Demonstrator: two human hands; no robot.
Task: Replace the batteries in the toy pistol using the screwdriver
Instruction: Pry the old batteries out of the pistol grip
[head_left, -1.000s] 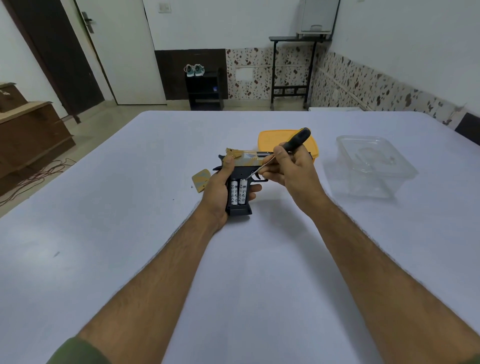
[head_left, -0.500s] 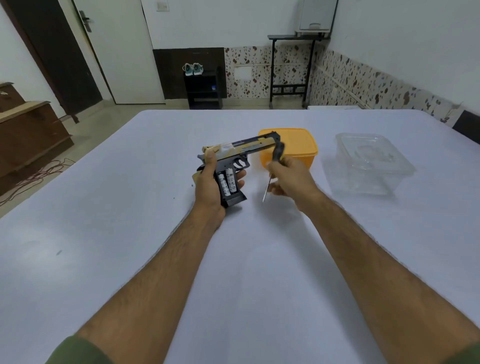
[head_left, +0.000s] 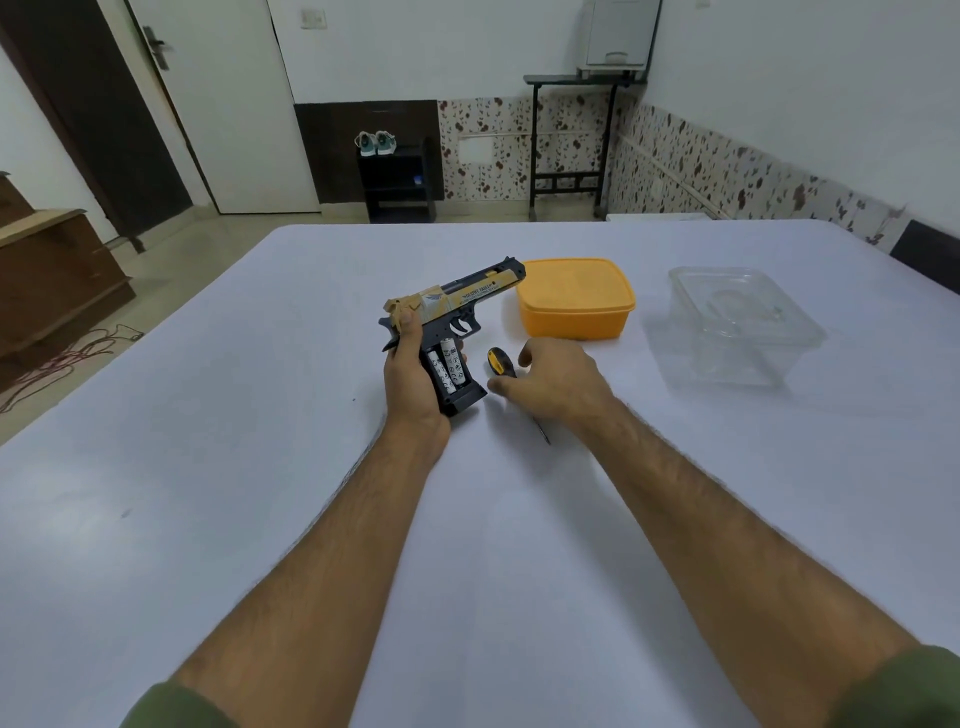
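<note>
We are looking down from a head-worn camera at two bare forearms reaching over a white tabletop (head_left: 208, 467). Our left hand (head_left: 415, 376) is wrapping its grip around the handle of a black and tan plastic toy pistol (head_left: 451, 306), thumb lying up along the back of the slide, fingers curling round the far side. The pistol is standing tilted, its barrel pointing away and to the right of that grip, its base resting on or just above the tabletop; we cannot tell which. The handle's side is lying open toward us, showing two white cylindrical batteries (head_left: 447, 368) seated side by side, just right of the left thumb.

Our right hand (head_left: 553, 384) is hovering low just right of the pistol's base, fingers loosely curled over a black-handled screwdriver with a yellow band (head_left: 501, 364). The handle end is poking out beyond the fingertips toward the pistol, and the thin metal shaft is emerging under the wrist, toward us. Whether this grip is actually clasping the screwdriver or only covering it, we cannot tell.

Beyond the right hand is sitting a closed orange rectangular plastic box (head_left: 574, 299), and further right a clear plastic lidded container (head_left: 743, 325).
</note>
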